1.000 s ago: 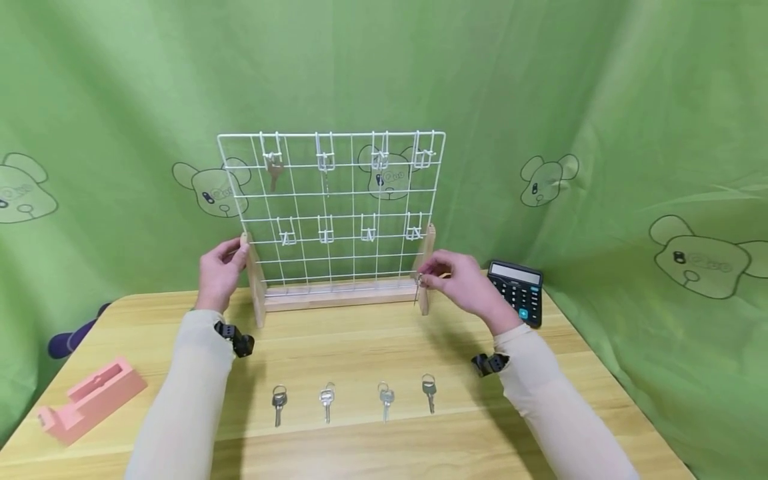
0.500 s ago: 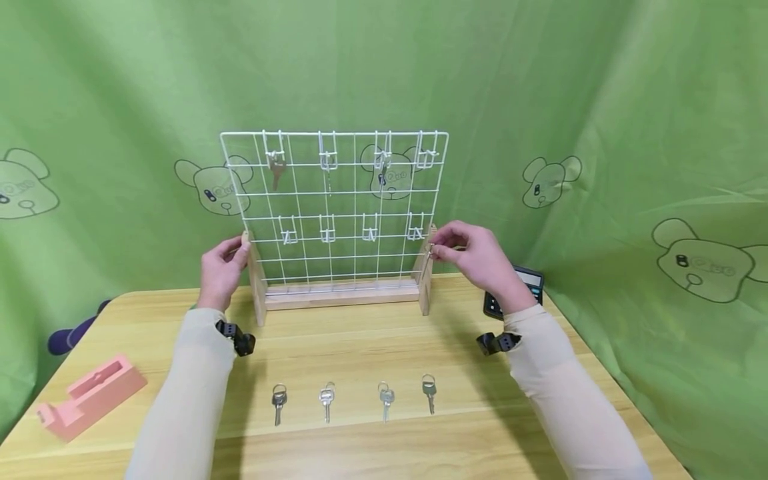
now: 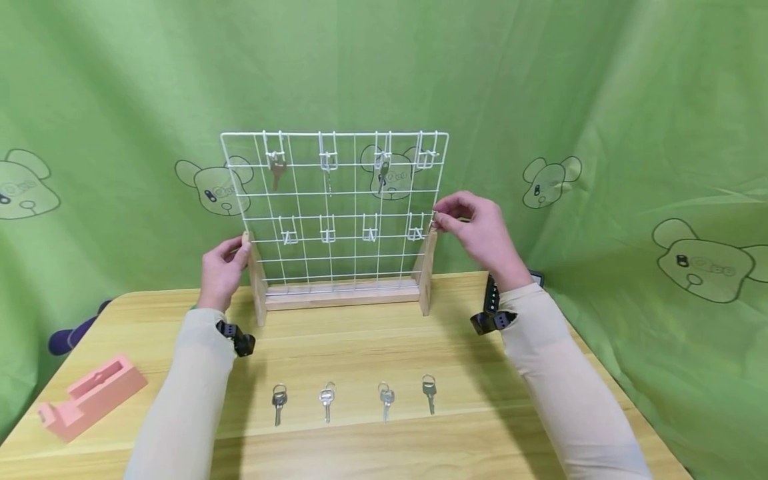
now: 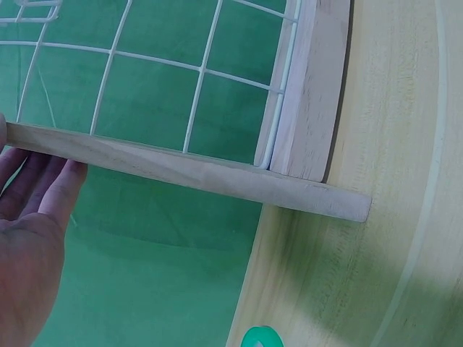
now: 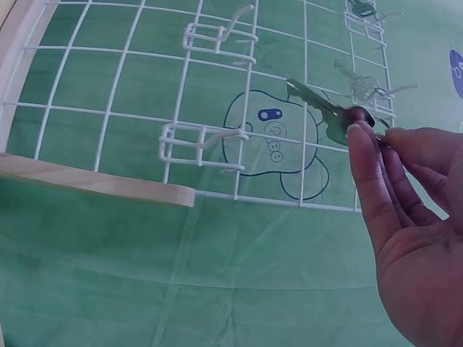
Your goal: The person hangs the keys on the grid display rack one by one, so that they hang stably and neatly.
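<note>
Since a second ago, we note the right hand (image 3: pixel 480 233) has risen from the table level to the right edge of the white wire grid rack on its wooden base (image 3: pixel 334 207), level with the lower row of hooks. Its fingertips (image 5: pixel 362 137) pinch a small silver key (image 5: pixel 329 119) by the head, blade pointing toward the grid. We find the left hand (image 3: pixel 221 270) resting against the rack's left wooden upright (image 4: pixel 181 168), fingers relaxed and straight. Four silver keys (image 3: pixel 354 399) lie in a row on the light wooden table (image 3: pixel 360 340). We also record a pink tape dispenser (image 3: pixel 90 397) at the left.
</note>
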`<state>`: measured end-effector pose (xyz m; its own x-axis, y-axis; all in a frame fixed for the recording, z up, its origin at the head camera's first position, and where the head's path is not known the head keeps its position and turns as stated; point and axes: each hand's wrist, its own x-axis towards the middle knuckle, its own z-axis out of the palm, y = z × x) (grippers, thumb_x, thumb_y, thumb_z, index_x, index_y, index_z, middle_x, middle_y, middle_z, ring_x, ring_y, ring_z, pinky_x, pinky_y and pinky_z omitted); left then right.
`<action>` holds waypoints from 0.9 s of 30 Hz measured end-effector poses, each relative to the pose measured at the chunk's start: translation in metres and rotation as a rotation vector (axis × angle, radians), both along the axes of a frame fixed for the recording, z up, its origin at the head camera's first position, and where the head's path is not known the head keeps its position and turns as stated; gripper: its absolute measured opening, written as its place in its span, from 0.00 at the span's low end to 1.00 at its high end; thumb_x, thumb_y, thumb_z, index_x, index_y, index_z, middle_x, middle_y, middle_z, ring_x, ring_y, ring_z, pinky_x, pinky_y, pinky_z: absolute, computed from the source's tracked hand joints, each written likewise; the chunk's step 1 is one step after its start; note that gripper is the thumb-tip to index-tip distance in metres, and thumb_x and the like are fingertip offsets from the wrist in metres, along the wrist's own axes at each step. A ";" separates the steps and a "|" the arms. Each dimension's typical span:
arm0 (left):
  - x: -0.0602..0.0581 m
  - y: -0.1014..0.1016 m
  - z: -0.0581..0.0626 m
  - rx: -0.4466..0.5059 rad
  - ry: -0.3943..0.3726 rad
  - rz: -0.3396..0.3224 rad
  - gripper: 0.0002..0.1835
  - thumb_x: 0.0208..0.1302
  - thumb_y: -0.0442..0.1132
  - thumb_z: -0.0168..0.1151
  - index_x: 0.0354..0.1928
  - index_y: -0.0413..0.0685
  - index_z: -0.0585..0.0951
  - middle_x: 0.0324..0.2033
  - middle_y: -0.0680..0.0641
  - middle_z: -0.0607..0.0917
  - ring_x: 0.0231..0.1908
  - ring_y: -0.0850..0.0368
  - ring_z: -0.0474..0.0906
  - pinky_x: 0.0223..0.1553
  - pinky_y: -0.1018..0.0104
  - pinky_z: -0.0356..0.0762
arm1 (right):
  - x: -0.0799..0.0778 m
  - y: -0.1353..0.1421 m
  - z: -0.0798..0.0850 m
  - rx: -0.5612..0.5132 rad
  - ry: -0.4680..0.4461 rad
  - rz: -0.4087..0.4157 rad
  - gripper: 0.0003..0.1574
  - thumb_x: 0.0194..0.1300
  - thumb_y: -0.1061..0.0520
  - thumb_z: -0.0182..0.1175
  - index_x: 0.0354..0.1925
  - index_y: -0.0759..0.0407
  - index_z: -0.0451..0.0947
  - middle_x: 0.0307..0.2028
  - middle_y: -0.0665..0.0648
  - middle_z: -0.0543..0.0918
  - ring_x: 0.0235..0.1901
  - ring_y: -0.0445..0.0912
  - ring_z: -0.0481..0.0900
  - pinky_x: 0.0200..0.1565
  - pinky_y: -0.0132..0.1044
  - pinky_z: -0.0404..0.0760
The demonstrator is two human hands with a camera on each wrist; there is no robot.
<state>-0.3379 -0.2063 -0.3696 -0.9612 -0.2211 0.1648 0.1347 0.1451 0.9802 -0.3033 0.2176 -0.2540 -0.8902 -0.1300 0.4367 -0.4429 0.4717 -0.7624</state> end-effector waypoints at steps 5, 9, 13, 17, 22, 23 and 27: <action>0.000 0.001 0.001 -0.009 -0.003 0.003 0.25 0.74 0.42 0.55 0.68 0.40 0.68 0.64 0.37 0.73 0.61 0.46 0.71 0.61 0.63 0.73 | -0.001 -0.002 0.003 -0.041 0.007 -0.007 0.12 0.66 0.66 0.62 0.48 0.66 0.79 0.40 0.62 0.83 0.39 0.54 0.83 0.42 0.32 0.85; 0.001 0.001 0.002 -0.011 -0.008 -0.003 0.26 0.74 0.42 0.55 0.68 0.40 0.68 0.64 0.37 0.72 0.62 0.46 0.71 0.62 0.63 0.73 | -0.003 -0.004 0.006 -0.074 0.021 -0.007 0.11 0.67 0.67 0.61 0.48 0.67 0.79 0.41 0.63 0.82 0.40 0.57 0.82 0.42 0.32 0.85; 0.003 0.001 0.002 -0.003 -0.009 0.001 0.26 0.74 0.43 0.55 0.69 0.40 0.68 0.64 0.37 0.72 0.62 0.45 0.71 0.62 0.63 0.72 | -0.007 -0.007 0.011 -0.108 0.034 -0.002 0.12 0.68 0.67 0.60 0.49 0.67 0.78 0.42 0.62 0.82 0.40 0.55 0.82 0.44 0.34 0.85; 0.003 0.000 0.001 0.004 -0.011 0.005 0.26 0.74 0.42 0.55 0.69 0.40 0.68 0.64 0.37 0.72 0.62 0.45 0.71 0.62 0.63 0.72 | -0.010 -0.009 0.014 -0.119 0.039 -0.003 0.11 0.68 0.68 0.59 0.49 0.67 0.78 0.41 0.62 0.82 0.39 0.51 0.82 0.45 0.34 0.85; 0.003 0.000 0.001 0.008 -0.016 0.000 0.26 0.74 0.42 0.55 0.69 0.40 0.68 0.64 0.37 0.72 0.62 0.46 0.71 0.62 0.63 0.73 | -0.012 -0.011 0.022 -0.165 0.062 -0.010 0.11 0.67 0.70 0.59 0.48 0.68 0.78 0.42 0.64 0.82 0.38 0.50 0.82 0.45 0.35 0.85; 0.003 0.000 0.001 0.010 -0.016 0.000 0.26 0.74 0.42 0.55 0.69 0.40 0.68 0.64 0.37 0.72 0.62 0.46 0.71 0.62 0.63 0.73 | -0.013 -0.012 0.024 -0.178 0.071 -0.009 0.11 0.67 0.70 0.59 0.48 0.69 0.78 0.42 0.64 0.81 0.38 0.50 0.82 0.46 0.35 0.85; 0.002 0.000 0.002 0.006 -0.014 0.003 0.26 0.73 0.43 0.55 0.69 0.40 0.68 0.64 0.37 0.72 0.62 0.46 0.71 0.62 0.64 0.73 | -0.014 -0.014 0.035 -0.216 0.115 -0.013 0.11 0.66 0.70 0.60 0.48 0.69 0.78 0.42 0.65 0.81 0.38 0.50 0.82 0.45 0.35 0.85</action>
